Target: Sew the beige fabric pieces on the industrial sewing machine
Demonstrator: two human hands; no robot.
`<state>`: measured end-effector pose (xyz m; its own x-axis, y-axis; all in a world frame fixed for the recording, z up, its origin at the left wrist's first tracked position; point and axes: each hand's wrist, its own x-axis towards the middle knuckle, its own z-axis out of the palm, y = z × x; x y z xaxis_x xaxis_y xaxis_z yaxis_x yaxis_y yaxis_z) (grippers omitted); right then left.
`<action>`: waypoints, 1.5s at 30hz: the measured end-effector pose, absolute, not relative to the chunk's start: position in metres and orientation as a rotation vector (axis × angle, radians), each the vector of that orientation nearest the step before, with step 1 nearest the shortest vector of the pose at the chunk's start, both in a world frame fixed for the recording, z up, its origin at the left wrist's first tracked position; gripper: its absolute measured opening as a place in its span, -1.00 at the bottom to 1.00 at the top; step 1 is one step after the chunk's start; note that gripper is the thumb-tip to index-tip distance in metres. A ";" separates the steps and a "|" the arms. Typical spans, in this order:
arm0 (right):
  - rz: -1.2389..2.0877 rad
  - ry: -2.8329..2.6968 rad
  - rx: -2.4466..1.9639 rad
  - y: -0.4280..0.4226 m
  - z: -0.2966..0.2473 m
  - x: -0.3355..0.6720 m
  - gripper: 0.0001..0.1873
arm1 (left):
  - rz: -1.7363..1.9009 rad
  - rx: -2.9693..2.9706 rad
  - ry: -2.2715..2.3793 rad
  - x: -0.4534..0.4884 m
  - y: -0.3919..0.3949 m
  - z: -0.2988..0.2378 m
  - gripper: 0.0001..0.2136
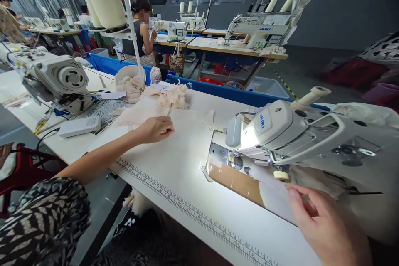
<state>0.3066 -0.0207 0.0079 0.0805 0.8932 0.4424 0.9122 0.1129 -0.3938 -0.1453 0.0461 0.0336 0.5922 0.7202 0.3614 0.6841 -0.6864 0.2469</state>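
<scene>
My left hand [155, 129] reaches out across the white sewing table [174, 162] with fingers curled, pinching the edge of a pale pink fabric piece [141, 113]. More ruffled pink fabric [172, 96] lies just beyond it. My right hand [324, 224] is at the lower right, below the white JUKI sewing machine [280, 131], its fingers bent and resting on a white fabric piece [276, 199] near the lit needle area [232, 160]. Whether that hand grips the fabric is unclear.
A second sewing machine [54, 77] and a white flat device [79, 126] sit to the left. A white bowl [129, 74] holds fabric scraps. A printed ruler [193, 212] runs along the table's front edge. Other people work at machines in the back. A red stool [25, 170] stands lower left.
</scene>
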 end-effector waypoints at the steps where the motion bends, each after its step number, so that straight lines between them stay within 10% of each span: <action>1: -0.048 -1.777 -1.763 -0.021 0.008 0.305 -0.72 | 0.596 2.746 1.149 -0.146 0.035 0.033 -0.80; 20: -0.079 -2.336 -1.174 -0.046 0.012 0.221 -0.58 | -0.023 2.713 1.111 -0.144 0.045 0.058 -0.74; 45: -0.396 -2.379 -1.230 -0.045 0.006 0.217 -0.59 | 0.295 1.950 0.734 0.010 0.069 0.032 -0.88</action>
